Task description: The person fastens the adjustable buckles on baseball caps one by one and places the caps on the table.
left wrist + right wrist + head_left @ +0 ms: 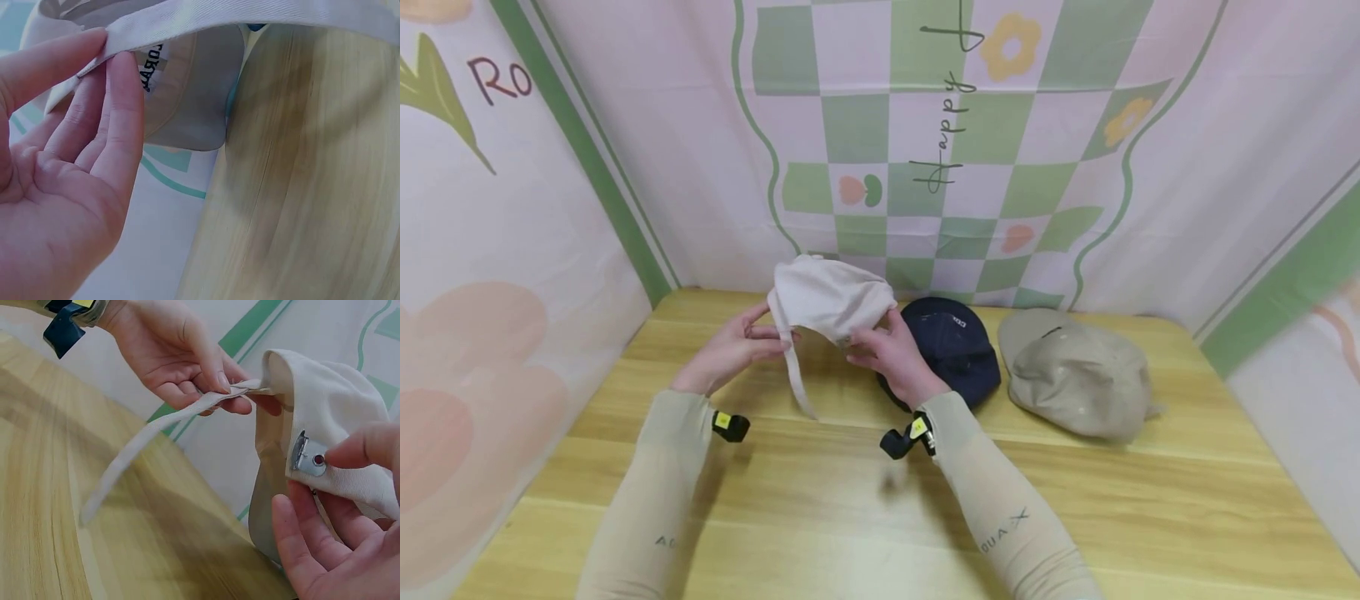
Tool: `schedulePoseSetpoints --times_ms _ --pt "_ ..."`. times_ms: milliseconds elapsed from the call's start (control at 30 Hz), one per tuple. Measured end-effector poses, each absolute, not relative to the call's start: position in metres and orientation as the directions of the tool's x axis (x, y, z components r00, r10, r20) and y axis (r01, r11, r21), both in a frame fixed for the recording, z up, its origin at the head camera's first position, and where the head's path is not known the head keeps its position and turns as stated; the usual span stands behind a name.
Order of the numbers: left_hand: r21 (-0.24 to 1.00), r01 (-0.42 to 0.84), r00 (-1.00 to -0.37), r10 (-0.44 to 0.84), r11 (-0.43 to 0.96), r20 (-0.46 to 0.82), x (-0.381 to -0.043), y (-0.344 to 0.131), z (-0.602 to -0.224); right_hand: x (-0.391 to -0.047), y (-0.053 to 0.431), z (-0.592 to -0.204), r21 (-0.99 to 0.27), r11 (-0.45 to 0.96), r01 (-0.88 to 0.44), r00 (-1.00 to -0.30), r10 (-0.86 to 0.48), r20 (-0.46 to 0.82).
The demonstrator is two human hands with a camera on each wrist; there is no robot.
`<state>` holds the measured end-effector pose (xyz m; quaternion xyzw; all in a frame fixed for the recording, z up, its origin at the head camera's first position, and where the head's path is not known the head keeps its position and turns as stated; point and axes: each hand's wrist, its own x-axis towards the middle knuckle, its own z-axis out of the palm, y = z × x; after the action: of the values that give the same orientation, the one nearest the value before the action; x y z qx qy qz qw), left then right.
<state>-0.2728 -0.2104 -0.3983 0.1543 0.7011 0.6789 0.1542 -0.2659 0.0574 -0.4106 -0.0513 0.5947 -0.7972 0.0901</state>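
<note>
A cream baseball cap (833,298) is held up above the table between both hands, its back opening facing me. My left hand (727,352) pinches the loose fabric strap (150,434) near where it joins the cap, and the strap's free end hangs down. With thumb and fingers, my right hand (898,354) grips the cap's edge beside a metal buckle (310,457). The strap is out of the buckle. Inside the cap, dark printed lettering (150,65) shows in the left wrist view.
A navy cap (951,346) lies on the wooden table (835,517) just behind the right hand. Farther right sits a khaki cap (1078,379). A printed cloth backdrop (850,125) rises along the table's back edge, with more cloth at both sides.
</note>
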Motion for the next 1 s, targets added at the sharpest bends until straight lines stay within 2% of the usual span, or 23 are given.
schedulePoseSetpoints --times_ms 167,467,733,1000 --pt "1.000 0.021 -0.900 0.436 0.019 0.010 -0.272 -0.208 -0.396 -0.265 0.055 -0.411 -0.954 -0.290 0.076 -0.984 -0.174 -0.026" --pt "0.999 0.031 -0.897 0.440 -0.012 0.034 -0.271 -0.203 -0.394 -0.264 0.046 -0.412 -0.930 -0.369 -0.004 -0.999 -0.031 0.016" --pt "0.996 0.068 -0.923 0.383 0.056 0.041 -0.269 -0.200 -0.389 -0.263 0.042 -0.409 -0.910 -0.409 -0.066 -0.995 0.101 0.027" --pt "0.996 0.078 -0.937 0.343 0.032 0.062 -0.265 -0.194 -0.384 -0.260 0.046 -0.407 -0.917 -0.366 -0.160 -0.985 0.126 0.121"
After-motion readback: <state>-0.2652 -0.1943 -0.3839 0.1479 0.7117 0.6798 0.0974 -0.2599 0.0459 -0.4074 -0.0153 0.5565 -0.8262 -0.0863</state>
